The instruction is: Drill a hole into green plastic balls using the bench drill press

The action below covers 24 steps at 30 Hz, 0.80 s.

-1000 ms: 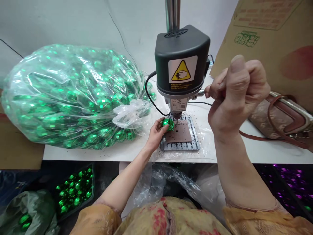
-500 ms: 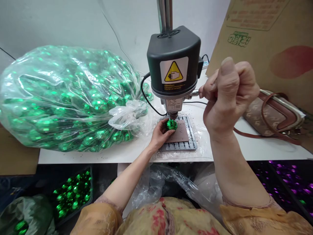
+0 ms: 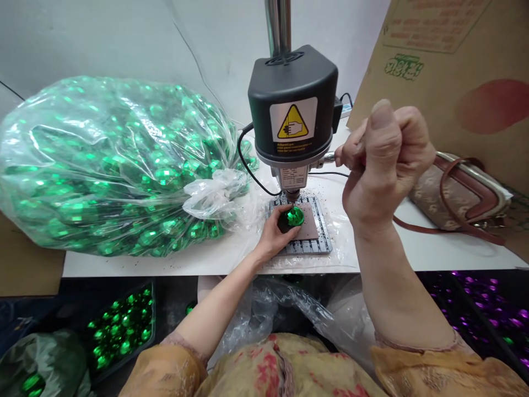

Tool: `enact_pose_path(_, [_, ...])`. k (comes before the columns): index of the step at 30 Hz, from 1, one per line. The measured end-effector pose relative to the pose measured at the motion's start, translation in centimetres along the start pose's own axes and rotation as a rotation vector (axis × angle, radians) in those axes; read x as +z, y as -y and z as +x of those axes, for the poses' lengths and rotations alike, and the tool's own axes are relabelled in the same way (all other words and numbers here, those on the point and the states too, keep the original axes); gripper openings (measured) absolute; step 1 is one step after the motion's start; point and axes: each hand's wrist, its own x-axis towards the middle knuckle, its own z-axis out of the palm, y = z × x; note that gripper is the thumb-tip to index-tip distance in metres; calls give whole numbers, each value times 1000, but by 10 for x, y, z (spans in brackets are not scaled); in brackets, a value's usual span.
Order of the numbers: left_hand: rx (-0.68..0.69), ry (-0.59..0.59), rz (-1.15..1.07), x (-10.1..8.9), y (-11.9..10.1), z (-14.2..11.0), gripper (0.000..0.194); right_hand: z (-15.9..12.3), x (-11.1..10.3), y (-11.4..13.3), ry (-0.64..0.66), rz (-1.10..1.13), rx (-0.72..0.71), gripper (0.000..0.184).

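Note:
Between the thumb and fingers of my left hand [image 3: 275,234] is a shiny green faceted ball [image 3: 295,216]. It is just below the chuck of a black bench drill press [image 3: 293,105], over a brown pad [image 3: 309,223] on the slotted metal base [image 3: 324,237]. My right hand [image 3: 382,160] is raised to the right of the drill press, its fingers wrapped round the feed lever [image 3: 328,158]. Most of the lever is hidden inside that fist. A yellow hand-hazard label [image 3: 293,120] faces me on the housing.
A large clear bag [image 3: 111,171] full of green balls fills the table's left side. Right of the drill press lie a handbag [image 3: 463,193] and a tall cardboard box [image 3: 450,71]. Below the table edge are a tray of green balls [image 3: 124,325] and purple balls [image 3: 487,298].
My left hand has shifted slightly right and toward me with the green ball, which now sits a little forward of the chuck. My right hand stays almost still on the lever.

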Motion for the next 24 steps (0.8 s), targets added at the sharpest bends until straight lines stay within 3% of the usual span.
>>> enact_pose_path(16, [-60,-19,-58,4,0,-1,56,-17,-2,0,-63,21,-37,47])
enact_pose_path(24, [-39,-17,-29,3,3,-1,58,-23,-4,-10,-47,46,-168,51])
